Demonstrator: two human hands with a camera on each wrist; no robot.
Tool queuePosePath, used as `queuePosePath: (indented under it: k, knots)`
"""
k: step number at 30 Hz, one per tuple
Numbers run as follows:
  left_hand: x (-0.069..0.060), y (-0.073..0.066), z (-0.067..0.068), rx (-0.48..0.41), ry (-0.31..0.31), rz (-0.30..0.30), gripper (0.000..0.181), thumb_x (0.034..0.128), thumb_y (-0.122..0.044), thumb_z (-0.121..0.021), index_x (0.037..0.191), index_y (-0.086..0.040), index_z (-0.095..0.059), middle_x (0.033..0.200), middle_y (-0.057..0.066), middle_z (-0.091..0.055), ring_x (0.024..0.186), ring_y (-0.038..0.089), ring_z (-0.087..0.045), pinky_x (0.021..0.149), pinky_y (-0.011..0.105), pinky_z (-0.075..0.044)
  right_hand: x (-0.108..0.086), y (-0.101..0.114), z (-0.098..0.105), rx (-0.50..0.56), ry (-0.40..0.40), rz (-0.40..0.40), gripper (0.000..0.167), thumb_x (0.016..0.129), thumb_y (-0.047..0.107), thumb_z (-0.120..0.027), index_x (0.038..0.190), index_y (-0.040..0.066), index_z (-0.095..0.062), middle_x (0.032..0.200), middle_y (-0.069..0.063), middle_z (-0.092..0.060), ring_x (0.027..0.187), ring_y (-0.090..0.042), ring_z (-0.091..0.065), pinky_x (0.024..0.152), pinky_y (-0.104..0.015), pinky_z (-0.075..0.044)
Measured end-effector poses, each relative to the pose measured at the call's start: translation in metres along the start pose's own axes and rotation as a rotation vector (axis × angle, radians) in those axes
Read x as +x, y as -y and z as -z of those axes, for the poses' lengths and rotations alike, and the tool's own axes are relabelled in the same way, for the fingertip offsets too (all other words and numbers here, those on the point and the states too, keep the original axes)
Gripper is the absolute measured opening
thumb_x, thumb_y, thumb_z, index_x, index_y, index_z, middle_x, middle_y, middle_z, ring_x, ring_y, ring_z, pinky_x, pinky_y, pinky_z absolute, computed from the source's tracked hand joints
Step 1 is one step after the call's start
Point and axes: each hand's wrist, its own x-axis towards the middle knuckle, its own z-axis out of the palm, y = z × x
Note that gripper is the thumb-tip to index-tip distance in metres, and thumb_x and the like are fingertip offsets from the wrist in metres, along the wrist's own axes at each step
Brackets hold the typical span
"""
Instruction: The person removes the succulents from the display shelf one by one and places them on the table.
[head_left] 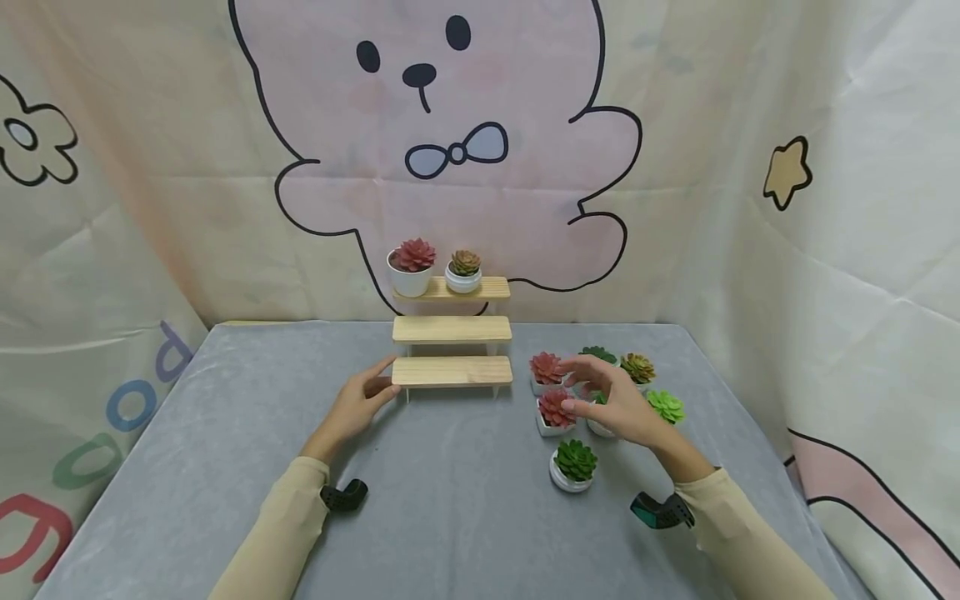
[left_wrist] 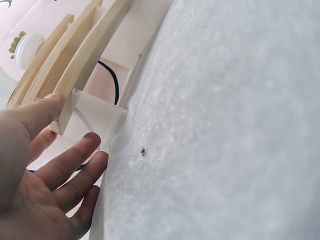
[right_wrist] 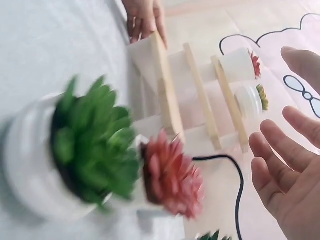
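Note:
A three-tier wooden display stand (head_left: 452, 372) stands at the back of the table. My left hand (head_left: 362, 402) grips the left end of its lowest board, thumb on the board and index finger behind it; the other fingers spread beside the clear leg (left_wrist: 97, 117). Over a group of potted succulents at the right hovers my right hand (head_left: 626, 408), fingers loosely bent and nothing held. Nearest to it are a red succulent (head_left: 555, 408) and another red succulent (head_left: 545, 367) behind. A green succulent (right_wrist: 95, 145) in a round white pot stands closer to the front.
On the top tier sit a potted red succulent (head_left: 411, 267) and a small brownish-green succulent (head_left: 463, 271). A lime-green succulent (head_left: 666, 406), a yellow-brown one (head_left: 637, 367) and a dark green one (head_left: 600, 353) stand around the right hand. A black cable (right_wrist: 235, 175) runs behind the stand.

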Motion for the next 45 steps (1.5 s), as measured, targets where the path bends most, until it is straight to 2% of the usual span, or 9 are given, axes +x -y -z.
queuePosePath:
  k: [2, 4, 9, 15, 22, 29, 37, 45]
  knots:
    - [0.0, 0.0, 0.0, -0.001, 0.0, 0.0, 0.062, 0.1022, -0.024, -0.062, 0.157, -0.01, -0.038, 0.134, 0.027, -0.064, 0.122, 0.041, -0.065, 0.1, 0.056, -0.052, 0.01, 0.002, -0.001, 0.002, 0.002, 0.002, 0.048, 0.093, 0.008, -0.07, 0.139, 0.002, -0.055, 0.13, -0.025, -0.061, 0.109, -0.013, -0.062, 0.088, -0.033, -0.055]
    - [0.0, 0.0, 0.0, 0.0, -0.001, -0.002, 0.062, 0.1021, -0.025, -0.062, 0.157, -0.01, -0.038, 0.133, 0.027, -0.064, 0.121, 0.041, -0.065, 0.1, 0.056, -0.052, 0.019, 0.004, -0.002, 0.01, 0.007, 0.003, 0.048, 0.094, 0.01, -0.07, 0.139, 0.005, -0.056, 0.13, -0.025, -0.062, 0.111, -0.017, -0.063, 0.089, -0.036, -0.056]
    - [0.0, 0.0, 0.0, 0.002, -0.003, -0.003, 0.062, 0.1022, -0.026, -0.062, 0.157, -0.01, -0.038, 0.132, 0.027, -0.065, 0.121, 0.04, -0.065, 0.1, 0.056, -0.053, 0.042, 0.005, -0.005, 0.049, 0.018, -0.012, 0.046, 0.096, 0.012, -0.067, 0.14, 0.009, -0.055, 0.135, -0.022, -0.061, 0.115, -0.04, -0.061, 0.094, -0.044, -0.055]
    - [0.0, 0.0, 0.001, 0.004, -0.003, -0.003, 0.062, 0.1021, -0.025, -0.062, 0.157, -0.009, -0.038, 0.131, 0.027, -0.066, 0.12, 0.04, -0.066, 0.099, 0.056, -0.053, 0.065, -0.002, -0.009, 0.116, 0.011, -0.085, 0.044, 0.098, 0.01, -0.063, 0.142, 0.006, -0.053, 0.138, -0.02, -0.059, 0.115, -0.032, -0.061, 0.092, -0.031, -0.054]
    - [0.0, -0.001, 0.001, 0.003, -0.003, -0.008, 0.062, 0.102, -0.025, -0.063, 0.157, -0.009, -0.038, 0.131, 0.027, -0.066, 0.12, 0.04, -0.066, 0.099, 0.055, -0.053, 0.084, -0.004, -0.011, 0.112, 0.0, -0.113, 0.045, 0.098, 0.014, -0.063, 0.142, 0.006, -0.052, 0.14, -0.021, -0.059, 0.119, -0.033, -0.06, 0.099, -0.039, -0.051]
    - [0.001, 0.001, 0.0, 0.0, -0.004, -0.009, 0.062, 0.1018, -0.025, -0.063, 0.157, -0.01, -0.038, 0.132, 0.027, -0.065, 0.12, 0.04, -0.066, 0.099, 0.056, -0.053, 0.099, -0.007, -0.012, 0.107, -0.003, -0.138, 0.046, 0.1, 0.014, -0.063, 0.143, 0.004, -0.051, 0.142, -0.022, -0.057, 0.122, -0.036, -0.058, 0.092, -0.035, -0.054]
    - [0.001, 0.002, 0.001, 0.001, 0.0, -0.009, 0.063, 0.1019, -0.026, -0.063, 0.157, -0.009, -0.037, 0.131, 0.027, -0.066, 0.121, 0.04, -0.066, 0.099, 0.056, -0.053, 0.115, -0.006, -0.016, 0.092, -0.029, -0.139, 0.047, 0.1, 0.016, -0.063, 0.144, 0.006, -0.05, 0.142, -0.021, -0.057, 0.124, -0.036, -0.057, 0.102, -0.053, -0.05]
    - [0.001, 0.002, 0.0, 0.01, -0.003, -0.004, 0.063, 0.1018, -0.026, -0.063, 0.157, -0.01, -0.038, 0.13, 0.026, -0.067, 0.12, 0.039, -0.066, 0.099, 0.055, -0.053, 0.133, -0.005, -0.02, 0.11, -0.073, -0.148, 0.05, 0.101, 0.017, -0.063, 0.146, 0.001, -0.047, 0.143, -0.022, -0.056, 0.127, -0.038, -0.055, 0.108, -0.056, -0.045]
